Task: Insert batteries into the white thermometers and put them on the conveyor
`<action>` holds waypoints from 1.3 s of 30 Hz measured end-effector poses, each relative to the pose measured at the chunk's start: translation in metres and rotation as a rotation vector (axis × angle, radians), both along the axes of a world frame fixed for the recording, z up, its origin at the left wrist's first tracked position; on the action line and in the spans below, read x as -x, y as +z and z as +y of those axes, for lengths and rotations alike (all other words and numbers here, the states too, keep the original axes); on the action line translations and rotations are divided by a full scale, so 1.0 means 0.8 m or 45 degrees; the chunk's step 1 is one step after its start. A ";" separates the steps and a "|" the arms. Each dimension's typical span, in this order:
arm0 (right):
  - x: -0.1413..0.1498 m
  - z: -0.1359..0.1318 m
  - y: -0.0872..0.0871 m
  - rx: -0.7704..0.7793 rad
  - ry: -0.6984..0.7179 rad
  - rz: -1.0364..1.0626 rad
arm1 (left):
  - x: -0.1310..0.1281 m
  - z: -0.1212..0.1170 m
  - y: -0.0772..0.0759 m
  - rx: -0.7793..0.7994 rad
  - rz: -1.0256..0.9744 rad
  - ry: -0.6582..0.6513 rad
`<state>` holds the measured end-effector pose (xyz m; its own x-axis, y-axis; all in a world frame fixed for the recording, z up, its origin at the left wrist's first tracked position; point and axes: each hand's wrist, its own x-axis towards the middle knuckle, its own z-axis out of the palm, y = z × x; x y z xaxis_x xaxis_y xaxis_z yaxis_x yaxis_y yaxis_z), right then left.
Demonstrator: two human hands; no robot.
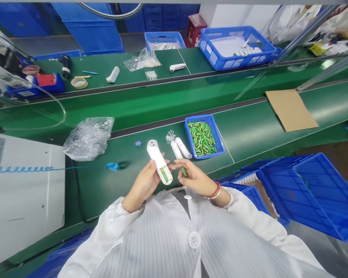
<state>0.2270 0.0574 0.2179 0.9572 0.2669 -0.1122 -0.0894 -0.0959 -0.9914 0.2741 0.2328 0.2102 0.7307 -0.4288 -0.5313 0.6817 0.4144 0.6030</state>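
My left hand (146, 180) is closed around a white handheld device (157, 156), likely an infrared thermometer by its shape. The device's handle faces me with its battery compartment uncovered, and a green battery (164, 175) lies inside. My right hand (195, 178), beside the handle's lower end, holds another green battery (185, 172) in its fingers. Just beyond that hand, two white devices (183, 148) lie side by side on the bench. To their right is a blue tray (220, 148) heaped with green batteries (202, 138).
A crumpled plastic bag (89, 138) and a small blue item (112, 166) lie on the left. Cardboard (291, 109) rests on the right. Blue crates (321, 193) stand below right. Beyond the green channel, a shelf carries a blue basket (220, 61) and tape (79, 83).
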 end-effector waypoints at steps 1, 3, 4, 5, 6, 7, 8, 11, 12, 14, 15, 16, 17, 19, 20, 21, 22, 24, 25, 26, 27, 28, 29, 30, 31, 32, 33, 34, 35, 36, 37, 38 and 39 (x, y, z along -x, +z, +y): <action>-0.002 0.003 0.002 -0.171 -0.003 0.005 | -0.004 0.008 0.007 0.010 0.024 0.006; -0.005 0.010 0.004 -0.387 -0.005 0.016 | -0.011 0.019 0.018 0.020 0.054 0.011; -0.007 0.015 0.005 -0.439 -0.018 0.034 | -0.013 0.023 0.021 0.022 0.057 0.010; -0.008 0.020 0.006 -0.463 -0.048 0.057 | -0.014 0.026 0.023 0.023 0.056 0.005; -0.009 0.025 0.007 -0.470 -0.084 0.084 | -0.015 0.028 0.025 0.027 0.049 0.000; -0.010 0.029 0.008 -0.465 -0.124 0.111 | -0.017 0.029 0.025 0.034 0.039 -0.003; -0.011 0.032 0.009 -0.446 -0.160 0.134 | -0.018 0.031 0.025 0.043 0.030 -0.006; -0.016 0.033 0.012 -0.256 -0.252 0.072 | -0.023 0.033 0.023 0.063 0.017 -0.002; -0.018 0.032 0.014 -0.144 -0.275 -0.004 | -0.025 0.033 0.022 0.065 0.013 0.000; -0.022 0.030 0.018 0.087 -0.298 -0.174 | -0.029 0.032 0.020 0.067 0.004 0.009; -0.025 0.030 0.020 0.191 -0.306 -0.252 | -0.030 0.031 0.020 0.072 -0.001 0.016; -0.028 0.031 0.022 0.279 -0.315 -0.321 | -0.031 0.030 0.019 0.076 -0.005 0.021; -0.030 0.033 0.024 0.350 -0.328 -0.384 | -0.032 0.029 0.018 0.081 -0.008 0.024; -0.036 0.039 0.027 0.470 -0.357 -0.515 | -0.034 0.026 0.018 0.085 -0.014 0.033; -0.039 0.042 0.028 0.515 -0.358 -0.575 | -0.035 0.025 0.018 0.083 -0.013 0.043; -0.041 0.045 0.029 0.549 -0.339 -0.629 | -0.036 0.024 0.018 0.081 -0.011 0.055; -0.043 0.047 0.029 0.580 -0.303 -0.673 | -0.036 0.023 0.018 0.079 -0.007 0.071; -0.045 0.048 0.028 0.650 -0.203 -0.737 | -0.038 0.021 0.019 0.080 0.004 0.108; -0.045 0.047 0.027 0.686 -0.141 -0.759 | -0.039 0.021 0.019 0.082 0.009 0.127; -0.045 0.045 0.026 0.721 -0.077 -0.770 | -0.040 0.020 0.018 0.084 0.014 0.144; -0.045 0.042 0.024 0.750 -0.017 -0.772 | -0.041 0.020 0.018 0.085 0.019 0.159; -0.044 0.039 0.022 0.771 0.030 -0.766 | -0.041 0.020 0.017 0.084 0.023 0.172; -0.044 0.037 0.020 0.783 0.060 -0.759 | -0.041 0.020 0.016 0.084 0.024 0.180; -0.044 0.035 0.018 0.788 0.071 -0.752 | -0.041 0.021 0.015 0.083 0.023 0.183; -0.045 0.033 0.016 0.788 0.069 -0.750 | -0.041 0.021 0.014 0.083 0.018 0.186; -0.046 0.032 0.014 0.783 0.061 -0.755 | -0.040 0.021 0.014 0.083 0.012 0.188; -0.047 0.032 0.013 0.777 0.050 -0.766 | -0.040 0.021 0.013 0.085 0.007 0.187; -0.048 0.032 0.012 0.771 0.037 -0.782 | -0.039 0.021 0.012 0.087 0.002 0.182; -0.048 0.032 0.012 0.766 0.023 -0.799 | -0.039 0.021 0.012 0.091 -0.002 0.174; -0.049 0.033 0.012 0.760 0.007 -0.811 | -0.038 0.021 0.012 0.093 -0.005 0.170; -0.049 0.033 0.011 0.749 -0.009 -0.815 | -0.038 0.021 0.012 0.095 -0.007 0.165; -0.049 0.033 0.011 0.731 -0.022 -0.807 | -0.038 0.020 0.012 0.098 -0.008 0.159; -0.049 0.033 0.010 0.704 -0.029 -0.790 | -0.038 0.020 0.013 0.100 -0.011 0.156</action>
